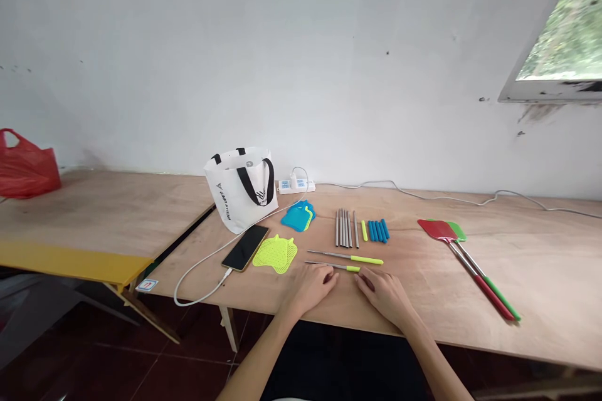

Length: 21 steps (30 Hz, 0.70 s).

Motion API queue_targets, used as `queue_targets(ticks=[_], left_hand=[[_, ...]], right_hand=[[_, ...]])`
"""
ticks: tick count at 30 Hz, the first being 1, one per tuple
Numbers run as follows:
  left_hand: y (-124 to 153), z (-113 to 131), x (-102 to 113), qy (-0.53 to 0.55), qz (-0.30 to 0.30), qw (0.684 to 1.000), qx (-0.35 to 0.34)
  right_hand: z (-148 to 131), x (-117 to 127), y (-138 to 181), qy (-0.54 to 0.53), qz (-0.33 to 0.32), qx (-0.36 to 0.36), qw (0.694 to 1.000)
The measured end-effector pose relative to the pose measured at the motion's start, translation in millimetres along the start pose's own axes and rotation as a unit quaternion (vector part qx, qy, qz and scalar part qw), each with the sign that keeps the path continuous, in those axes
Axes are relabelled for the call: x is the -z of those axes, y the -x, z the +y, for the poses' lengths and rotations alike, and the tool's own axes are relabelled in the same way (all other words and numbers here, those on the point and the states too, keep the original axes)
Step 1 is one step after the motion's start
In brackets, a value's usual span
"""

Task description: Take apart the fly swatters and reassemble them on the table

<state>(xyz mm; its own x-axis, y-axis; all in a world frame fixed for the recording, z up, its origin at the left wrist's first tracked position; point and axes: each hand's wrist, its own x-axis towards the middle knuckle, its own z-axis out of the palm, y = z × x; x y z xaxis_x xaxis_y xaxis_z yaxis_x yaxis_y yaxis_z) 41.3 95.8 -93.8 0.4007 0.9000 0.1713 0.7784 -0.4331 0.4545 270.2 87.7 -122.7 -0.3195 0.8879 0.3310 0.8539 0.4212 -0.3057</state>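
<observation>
Both my hands rest on the wooden table (540,276) near its front edge. My left hand (311,285) lies flat with fingers stretched toward a metal rod with a yellow-green grip (335,265), fingertips touching or nearly touching it. My right hand (383,292) lies beside that rod's grip end, fingers loosely extended, holding nothing. A second rod with a yellow-green grip (345,257) lies just beyond. Further back are several bare metal rods (344,228), a yellow-green grip (364,230) and several blue grips (379,230). A yellow-green swatter head (275,254) lies left of my hands.
Blue swatter heads (297,216), a phone (245,247) on a white cable, a white tote bag (242,188) and a power strip (295,185) sit at the left back. Assembled red and green swatters (470,266) lie at right. A red plastic bag (26,166) is on the neighbouring table.
</observation>
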Motion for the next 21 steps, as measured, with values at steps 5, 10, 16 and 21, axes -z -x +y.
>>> queue_targets(ticks=[5, 10, 16, 21], left_hand=[[0.1, 1.8, 1.9, 0.008, -0.001, 1.000, 0.004], [-0.2, 1.8, 3.0, 0.011, -0.009, 1.000, 0.008], [-0.9, -2.7, -1.5, 0.006, 0.000, 1.000, -0.002], [-1.7, -3.9, -2.8, -0.001, 0.004, 1.000, -0.003]], right_hand=[[1.5, -0.8, -0.5, -0.005, -0.003, 0.000, 1.000], [1.2, -0.5, -1.0, -0.005, -0.008, -0.002, 1.000], [-0.9, 1.5, -0.8, -0.003, -0.007, -0.003, 1.000], [-1.0, 0.7, -1.0, 0.006, -0.008, -0.004, 1.000]])
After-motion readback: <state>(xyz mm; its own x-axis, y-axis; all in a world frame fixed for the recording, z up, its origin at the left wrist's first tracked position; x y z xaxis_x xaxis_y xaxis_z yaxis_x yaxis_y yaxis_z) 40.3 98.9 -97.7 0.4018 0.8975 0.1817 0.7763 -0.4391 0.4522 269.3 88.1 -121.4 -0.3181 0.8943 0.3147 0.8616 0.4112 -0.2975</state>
